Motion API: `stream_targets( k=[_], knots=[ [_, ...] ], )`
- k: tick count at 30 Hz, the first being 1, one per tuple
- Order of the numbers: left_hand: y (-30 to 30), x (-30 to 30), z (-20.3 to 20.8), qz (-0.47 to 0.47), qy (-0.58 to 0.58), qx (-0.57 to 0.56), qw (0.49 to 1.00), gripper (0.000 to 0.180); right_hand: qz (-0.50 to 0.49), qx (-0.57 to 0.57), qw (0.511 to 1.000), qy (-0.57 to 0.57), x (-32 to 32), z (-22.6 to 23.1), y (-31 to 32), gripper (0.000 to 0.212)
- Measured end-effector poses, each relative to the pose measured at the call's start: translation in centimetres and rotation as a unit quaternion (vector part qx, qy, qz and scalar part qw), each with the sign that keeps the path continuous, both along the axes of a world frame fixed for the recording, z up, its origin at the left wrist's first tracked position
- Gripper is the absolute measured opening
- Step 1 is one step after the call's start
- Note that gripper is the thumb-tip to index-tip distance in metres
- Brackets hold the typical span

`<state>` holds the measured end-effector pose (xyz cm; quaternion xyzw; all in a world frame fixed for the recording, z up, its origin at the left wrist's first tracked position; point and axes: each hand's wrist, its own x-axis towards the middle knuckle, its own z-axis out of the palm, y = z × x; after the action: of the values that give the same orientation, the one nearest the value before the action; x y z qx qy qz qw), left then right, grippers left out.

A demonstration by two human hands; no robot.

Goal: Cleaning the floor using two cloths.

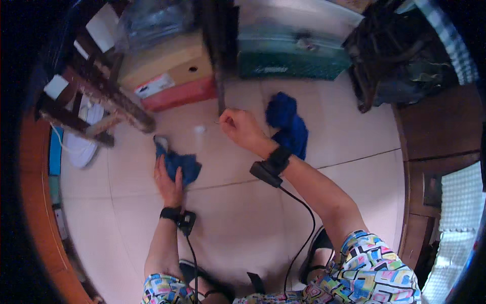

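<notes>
On the tiled floor, my left hand (pixel 169 183) presses onto a small blue cloth (pixel 186 167), fingers along one side and thumb across it. A pale patch shows at the cloth's far end. Farther right, my right hand (pixel 243 130) is raised with its fingers curled together. Something thin and dark seems to stick out at its fingertips, too small to name. Beyond and to the right of that wrist lies a crumpled darker blue cloth (pixel 291 124), partly behind the forearm. A small white blurred bit (pixel 200 129) lies between the hands. Both wrists wear black straps with cabled devices.
A worn wooden stool (pixel 116 104) and a white shoe (pixel 81 149) stand at the left. Along the back are a cardboard box (pixel 172 58) over a red box (pixel 185 95), a green box (pixel 291 63) and a dark bag (pixel 405 66). A wooden cabinet (pixel 438 124) borders the right.
</notes>
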<state>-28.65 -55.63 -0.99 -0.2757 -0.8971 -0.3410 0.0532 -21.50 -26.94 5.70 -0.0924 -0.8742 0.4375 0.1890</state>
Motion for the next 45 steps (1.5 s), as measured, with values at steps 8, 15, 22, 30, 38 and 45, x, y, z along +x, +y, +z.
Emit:
stream_targets(
  k=[8,15,22,30,38,45],
  knots=[
    [-2.1,-1.4,-3.0,-0.006,0.015,0.02,1.0,0.059,-0.182,-0.021,0.975,0.128,1.8,8.5,10.3,0.005],
    [-2.1,-2.4,-4.2,-0.013,0.04,0.03,0.999,0.058,-0.27,0.261,0.927,0.026,0.7,10.6,17.6,0.017],
    [-2.2,-2.5,-4.1,-0.02,0.045,0.028,0.998,0.059,-0.256,0.329,0.9,-0.123,0.3,10.1,19.4,0.021],
    [-2.5,-2.4,-4.2,-0.004,0.041,0.024,0.999,0.06,-0.293,0.265,0.913,-0.105,0.2,11.1,19.8,0.023],
    [-2.6,-2.9,-4.7,-0.013,0.048,0.004,0.999,0.059,-0.321,0.256,0.91,0.063,1.1,9.5,18.5,0.025],
    [-0.7,-2.6,-2.5,-0.024,0.074,0.002,0.997,0.059,-0.07,0.269,0.958,-0.068,7.5,1.0,10.1,0.038]
  ],
)
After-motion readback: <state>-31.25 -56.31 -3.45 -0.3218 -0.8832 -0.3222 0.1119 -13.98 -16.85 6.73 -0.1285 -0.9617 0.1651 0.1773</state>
